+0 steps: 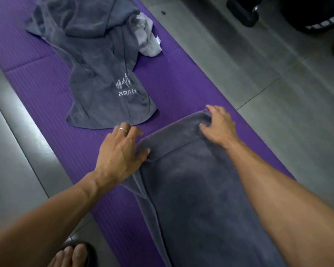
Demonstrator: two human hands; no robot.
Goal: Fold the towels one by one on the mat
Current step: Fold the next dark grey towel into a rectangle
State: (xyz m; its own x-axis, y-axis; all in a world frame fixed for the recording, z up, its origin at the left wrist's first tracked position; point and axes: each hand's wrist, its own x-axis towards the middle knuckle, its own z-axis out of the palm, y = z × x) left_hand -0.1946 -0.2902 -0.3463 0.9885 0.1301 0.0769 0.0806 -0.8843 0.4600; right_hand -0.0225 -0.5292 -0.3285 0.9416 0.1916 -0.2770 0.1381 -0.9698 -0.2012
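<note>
A grey towel [197, 189] lies lengthwise on the purple mat [181, 87], folded narrow, with its far end rolled or doubled over. My left hand [120, 153], with a ring on one finger, grips the far left corner of that end. On the far right corner my right hand [218, 126] pinches the doubled edge. Farther up the mat a second grey towel [96, 60] with a white logo lies crumpled and unfolded. A small pale cloth [147, 37] sits bunched against its right side.
Grey floor tiles [278, 83] flank the mat on both sides. A foot in a dark sandal [75, 255] rests on the tiles at the bottom left. Dark objects [247, 10] stand at the top right, beside a round dark basket [320, 16].
</note>
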